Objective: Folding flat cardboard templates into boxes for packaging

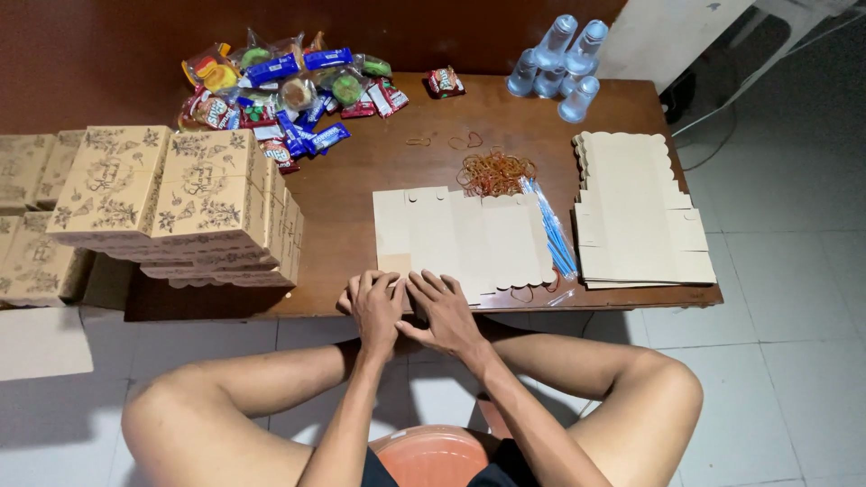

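Both hands, L (374, 307) & R (442, 311), press flat beige box blank (469, 239); grip holds nothing.

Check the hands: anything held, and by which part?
Both the left hand and right hand press on the near edge of the flat cardboard box blank on the table; nothing is lifted.

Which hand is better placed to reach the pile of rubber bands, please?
The right hand, probably. Both hands press the near edge of the flat cardboard box blank, but the rubber bands lie beyond its far right part, on the right hand's side; the left hand would have to cross over.
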